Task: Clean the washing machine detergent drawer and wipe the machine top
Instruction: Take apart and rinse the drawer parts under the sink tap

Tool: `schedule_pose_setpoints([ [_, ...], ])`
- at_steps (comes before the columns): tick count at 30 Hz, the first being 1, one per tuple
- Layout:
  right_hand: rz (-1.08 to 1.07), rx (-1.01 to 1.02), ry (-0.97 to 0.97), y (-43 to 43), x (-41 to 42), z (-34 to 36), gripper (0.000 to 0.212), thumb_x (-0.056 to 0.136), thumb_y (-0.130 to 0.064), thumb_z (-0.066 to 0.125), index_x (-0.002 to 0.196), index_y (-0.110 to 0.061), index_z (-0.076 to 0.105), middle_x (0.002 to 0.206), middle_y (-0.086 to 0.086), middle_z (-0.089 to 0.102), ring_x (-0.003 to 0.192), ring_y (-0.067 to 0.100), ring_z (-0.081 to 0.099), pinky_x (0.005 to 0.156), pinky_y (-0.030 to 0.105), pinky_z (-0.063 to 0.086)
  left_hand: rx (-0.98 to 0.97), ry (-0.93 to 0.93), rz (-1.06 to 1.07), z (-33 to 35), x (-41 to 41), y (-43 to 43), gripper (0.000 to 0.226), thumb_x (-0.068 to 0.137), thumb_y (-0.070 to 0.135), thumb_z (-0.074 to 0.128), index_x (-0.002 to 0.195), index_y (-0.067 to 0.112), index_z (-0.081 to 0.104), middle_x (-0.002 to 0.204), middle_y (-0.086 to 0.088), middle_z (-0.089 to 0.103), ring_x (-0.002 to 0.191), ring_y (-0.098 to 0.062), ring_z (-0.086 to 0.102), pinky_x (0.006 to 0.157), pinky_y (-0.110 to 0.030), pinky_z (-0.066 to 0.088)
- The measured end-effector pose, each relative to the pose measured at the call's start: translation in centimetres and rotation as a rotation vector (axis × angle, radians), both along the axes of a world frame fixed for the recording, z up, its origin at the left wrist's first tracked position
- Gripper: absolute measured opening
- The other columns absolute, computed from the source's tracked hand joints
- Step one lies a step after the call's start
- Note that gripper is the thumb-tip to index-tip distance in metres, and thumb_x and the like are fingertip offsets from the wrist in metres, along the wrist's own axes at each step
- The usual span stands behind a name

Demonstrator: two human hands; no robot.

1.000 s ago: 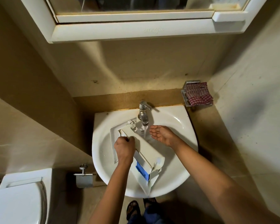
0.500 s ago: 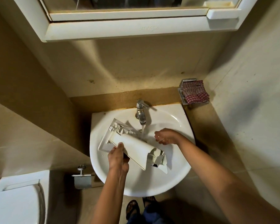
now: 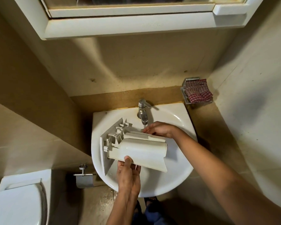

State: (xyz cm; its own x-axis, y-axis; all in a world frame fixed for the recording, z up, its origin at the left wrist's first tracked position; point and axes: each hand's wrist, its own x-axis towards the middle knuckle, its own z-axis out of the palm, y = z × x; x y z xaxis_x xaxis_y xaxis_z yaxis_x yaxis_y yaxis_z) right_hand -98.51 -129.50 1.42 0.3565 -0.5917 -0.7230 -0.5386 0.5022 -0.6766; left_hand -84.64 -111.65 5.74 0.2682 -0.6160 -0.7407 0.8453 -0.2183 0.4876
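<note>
Rinsing step: left hand [image 3: 128,174] grips the detergent drawer [image 3: 136,148] at 6 o'clock, right hand [image 3: 161,131] loosely steadies its 1 o'clock edge under the running tap [image 3: 143,113]; next, turn compartments into the stream.

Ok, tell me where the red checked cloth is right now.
In the head view, the red checked cloth sits in the metal soap dish on the wall, right of the tap and beyond the sink's back right corner.
</note>
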Motion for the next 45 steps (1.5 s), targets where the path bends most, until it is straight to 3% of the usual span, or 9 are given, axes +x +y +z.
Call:
schedule_pose_setpoints([
  [7,-0.079,-0.175,0.047,-1.2,0.1,-0.8,0.034,0.086,-0.013,0.067,0.115,0.004,0.061,0.114,0.016,0.067,0.103,0.021,0.061,0.092,0.030,0.045,-0.095,0.032,-0.070,-2.7,-0.5,-0.1,0.030,0.098,-0.001,0.042,0.107,0.023,0.058,0.082,0.005,0.065,0.076,-0.006,0.063,0.083,-0.026,0.052],
  [13,0.022,-0.370,0.206,-0.1,0.1,-0.8,0.024,0.097,-0.031,0.047,0.103,-0.013,0.062,0.101,0.007,0.064,0.098,0.023,0.058,0.077,0.029,0.040,-0.027,0.027,-0.139,-5.6,-1.8,1.2,0.027,0.096,-0.007,0.044,0.096,0.018,0.055,0.081,-0.001,0.055,0.080,-0.011,0.055,0.089,-0.031,0.045],
  [17,0.343,-0.377,0.364,2.8,3.1,-1.0,0.044,0.101,-0.038,0.032,0.127,-0.010,0.054,0.134,0.014,0.051,0.128,0.030,0.044,0.104,0.038,0.034,0.016,0.030,-0.204,-7.2,-4.0,-0.1,0.011,0.095,-0.006,0.050,0.103,0.001,0.053,0.091,-0.011,0.063,0.095,-0.023,0.061,0.089,-0.040,0.054],
  [21,0.467,-0.612,0.402,6.5,5.7,-1.1,0.046,0.104,-0.032,0.023,0.145,-0.014,0.035,0.156,0.007,0.027,0.145,0.022,0.021,0.117,0.034,0.014,0.029,-0.004,-0.143,-7.7,-4.9,-0.7,0.049,0.088,0.000,0.063,0.129,-0.015,0.043,0.108,-0.036,0.056,0.101,-0.026,0.058,0.071,-0.029,0.059],
  [25,0.628,-0.697,0.285,7.0,2.8,-0.1,0.049,0.105,-0.033,0.024,0.152,-0.018,0.019,0.160,-0.003,0.012,0.147,0.010,0.008,0.112,0.017,0.000,-0.004,0.021,-0.129,-8.5,-4.4,-0.2,0.039,0.092,-0.007,0.055,0.129,-0.014,0.044,0.089,-0.009,0.058,0.100,-0.026,0.056,0.069,-0.028,0.059],
  [32,0.538,-0.485,0.560,4.6,2.4,-1.7,0.057,0.101,-0.041,0.016,0.153,-0.018,0.015,0.161,0.002,0.007,0.148,0.022,0.000,0.120,0.040,0.000,0.005,0.016,-0.121,-8.9,-4.7,-0.6,0.032,0.092,-0.005,0.055,0.124,-0.007,0.049,0.101,-0.015,0.062,0.111,-0.037,0.060,0.071,-0.030,0.060],
  [36,0.612,-0.579,0.430,5.7,5.5,-0.7,0.053,0.104,-0.032,0.017,0.150,-0.007,0.022,0.159,0.009,0.016,0.147,0.021,0.010,0.119,0.035,0.005,0.036,0.001,-0.094,-9.0,-4.9,-0.7,0.041,0.094,-0.002,0.055,0.132,-0.011,0.043,0.120,-0.024,0.054,0.122,-0.039,0.053,0.071,-0.027,0.059],
  [41,0.612,-0.600,0.390,4.5,2.2,-0.7,0.049,0.104,-0.037,0.018,0.150,-0.024,0.026,0.158,-0.004,0.020,0.145,0.017,0.020,0.117,0.039,0.017,0.004,0.019,-0.106,-7.4,-5.0,-1.0,0.028,0.092,-0.008,0.054,0.119,-0.003,0.055,0.114,-0.017,0.062,0.106,-0.028,0.059,0.085,-0.039,0.056],
  [45,0.511,-0.381,0.509,2.2,1.9,-1.2,0.045,0.103,-0.031,0.016,0.128,-0.010,0.047,0.147,0.017,0.037,0.135,0.033,0.033,0.104,0.041,0.027,-0.014,0.075,-0.078,-6.4,-5.3,-1.7,0.019,0.093,-0.009,0.051,0.101,0.006,0.058,0.096,-0.010,0.063,0.090,-0.023,0.062,0.097,-0.047,0.045],
])
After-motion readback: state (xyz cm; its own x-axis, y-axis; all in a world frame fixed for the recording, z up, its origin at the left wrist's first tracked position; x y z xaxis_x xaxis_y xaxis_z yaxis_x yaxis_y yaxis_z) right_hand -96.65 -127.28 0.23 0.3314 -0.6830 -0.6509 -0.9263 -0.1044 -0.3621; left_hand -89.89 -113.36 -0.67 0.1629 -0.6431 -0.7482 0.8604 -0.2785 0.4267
